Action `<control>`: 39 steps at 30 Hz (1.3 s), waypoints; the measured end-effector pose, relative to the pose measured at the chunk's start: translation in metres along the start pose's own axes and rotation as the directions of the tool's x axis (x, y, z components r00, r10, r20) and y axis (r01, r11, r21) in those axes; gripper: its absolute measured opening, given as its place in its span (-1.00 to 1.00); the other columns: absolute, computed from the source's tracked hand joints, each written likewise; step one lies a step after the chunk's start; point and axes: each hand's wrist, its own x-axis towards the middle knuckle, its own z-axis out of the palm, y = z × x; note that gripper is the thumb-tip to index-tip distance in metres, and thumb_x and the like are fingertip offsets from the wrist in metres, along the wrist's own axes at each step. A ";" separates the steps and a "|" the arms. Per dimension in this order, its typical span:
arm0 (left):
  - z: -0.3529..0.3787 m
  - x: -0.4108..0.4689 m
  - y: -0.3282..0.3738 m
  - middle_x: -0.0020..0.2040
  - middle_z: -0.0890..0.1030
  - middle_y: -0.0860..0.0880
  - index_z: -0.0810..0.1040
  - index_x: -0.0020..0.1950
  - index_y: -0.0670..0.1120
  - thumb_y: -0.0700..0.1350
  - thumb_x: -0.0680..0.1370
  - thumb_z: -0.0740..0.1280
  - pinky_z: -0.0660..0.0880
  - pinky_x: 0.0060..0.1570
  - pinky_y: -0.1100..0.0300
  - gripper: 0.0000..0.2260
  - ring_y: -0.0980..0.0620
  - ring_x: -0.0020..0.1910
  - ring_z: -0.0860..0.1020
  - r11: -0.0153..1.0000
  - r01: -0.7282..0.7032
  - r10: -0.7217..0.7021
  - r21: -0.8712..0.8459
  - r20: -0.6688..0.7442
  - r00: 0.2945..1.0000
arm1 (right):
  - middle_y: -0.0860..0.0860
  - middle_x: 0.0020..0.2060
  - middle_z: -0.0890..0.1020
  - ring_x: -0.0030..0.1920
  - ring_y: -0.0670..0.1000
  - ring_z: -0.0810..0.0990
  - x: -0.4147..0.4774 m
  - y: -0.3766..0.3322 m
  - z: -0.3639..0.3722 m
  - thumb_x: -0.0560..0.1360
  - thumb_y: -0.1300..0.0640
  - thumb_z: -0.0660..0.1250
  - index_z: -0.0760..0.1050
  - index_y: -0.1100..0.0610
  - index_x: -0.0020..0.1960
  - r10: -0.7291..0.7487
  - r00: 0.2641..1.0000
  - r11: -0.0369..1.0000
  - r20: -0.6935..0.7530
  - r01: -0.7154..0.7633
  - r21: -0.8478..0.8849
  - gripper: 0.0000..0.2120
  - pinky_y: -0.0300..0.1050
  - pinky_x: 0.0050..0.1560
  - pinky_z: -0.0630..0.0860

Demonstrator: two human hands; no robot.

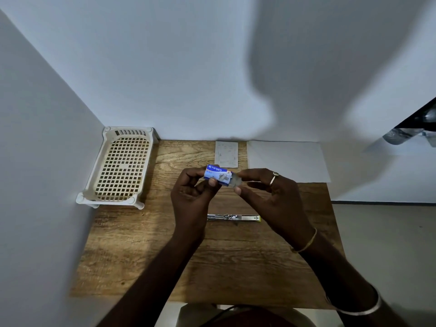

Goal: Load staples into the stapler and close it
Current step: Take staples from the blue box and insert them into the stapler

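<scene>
Head view: a blue cardboard staple box (pixel 217 173) is gripped by the left hand (pixel 192 194), its end pinched by the right hand (pixel 271 197). A silver stapler (pixel 233 217) is laid open.

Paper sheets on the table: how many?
2. A small marked sheet lies centre-back on the table; a larger blank sheet lies just right of it. Stacked ones would be hidden.

Dim light; big soft shadow on wall (pixel 306 67); edges warped.
</scene>
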 end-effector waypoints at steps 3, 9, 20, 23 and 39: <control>0.003 0.001 0.002 0.00 0.67 -0.23 0.55 -0.01 -0.16 -0.22 0.50 0.47 0.61 0.02 -0.02 -0.86 -0.17 0.02 0.68 1.000 0.009 -0.009 -0.007 -0.005 1.000 | -0.13 0.04 0.70 0.11 -0.17 0.66 0.000 0.001 -0.002 0.48 0.09 0.51 0.67 0.07 0.11 -0.009 1.000 0.999 0.003 0.009 -0.032 -0.79 -0.26 0.05 0.62; 0.002 0.004 0.007 0.02 0.67 -0.21 0.54 0.00 -0.17 -0.24 0.49 0.48 0.63 0.01 0.02 -0.83 -0.19 0.08 0.67 0.996 -0.044 0.041 0.073 0.048 0.998 | -0.13 -0.03 0.72 0.04 -0.15 0.68 0.004 0.000 -0.003 0.51 0.11 0.48 0.68 0.07 0.04 -0.023 1.000 0.997 -0.004 0.023 -0.078 -0.88 -0.17 -0.02 0.65; -0.002 0.008 0.005 0.04 0.70 -0.17 0.54 0.01 -0.15 -0.31 0.52 0.45 0.63 -0.01 0.06 -0.85 -0.15 0.07 0.69 1.000 0.019 -0.019 0.001 0.052 0.998 | -0.09 -0.02 0.69 -0.06 -0.13 0.65 0.009 -0.005 0.000 0.50 0.16 0.47 0.64 0.07 0.09 -0.114 0.991 0.971 0.072 0.126 -0.201 -0.83 -0.11 -0.10 0.63; -0.002 0.007 0.002 0.03 0.71 -0.14 0.55 0.00 -0.13 -0.38 0.53 0.40 0.62 -0.02 0.10 -0.83 -0.09 0.06 0.69 0.996 0.075 -0.072 -0.056 0.041 0.997 | -0.10 0.01 0.66 -0.12 -0.12 0.64 0.011 -0.008 0.001 0.52 0.13 0.45 0.63 0.02 0.15 -0.147 0.983 0.946 0.114 0.173 -0.273 -0.80 -0.12 -0.13 0.61; -0.010 0.001 0.003 0.04 0.71 -0.18 0.56 0.02 -0.11 -0.20 0.48 0.49 0.63 0.02 0.04 -0.82 -0.15 0.08 0.68 0.986 0.142 -0.140 -0.092 0.032 0.990 | -0.12 -0.09 0.66 -0.26 -0.12 0.61 0.016 -0.016 0.000 0.49 0.04 0.48 0.64 0.00 0.02 -0.054 0.981 0.913 0.187 0.125 -0.389 -0.88 -0.07 -0.25 0.60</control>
